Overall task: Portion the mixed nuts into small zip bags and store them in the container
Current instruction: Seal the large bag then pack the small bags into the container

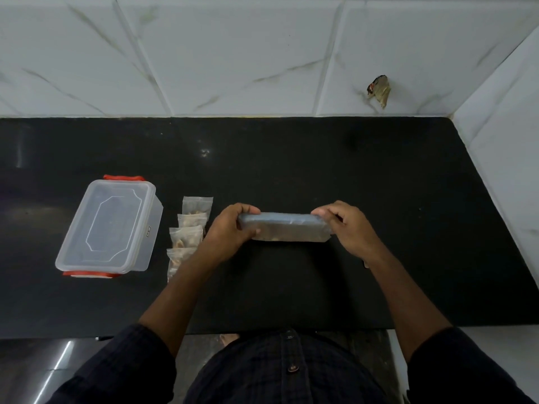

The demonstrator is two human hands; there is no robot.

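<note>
A large clear bag of mixed nuts stands on the black counter in the middle. My left hand grips its left top corner and my right hand pinches its right top corner along the seal strip. To the left, several small zip bags with nuts lie in an overlapping column; my left forearm hides the nearest one in part. Further left sits the clear plastic container with its lid on and red clips at both ends.
A white marble-tiled wall rises behind the counter and another on the right. A torn hole or sticker marks the back wall. The counter's front edge runs just before my body.
</note>
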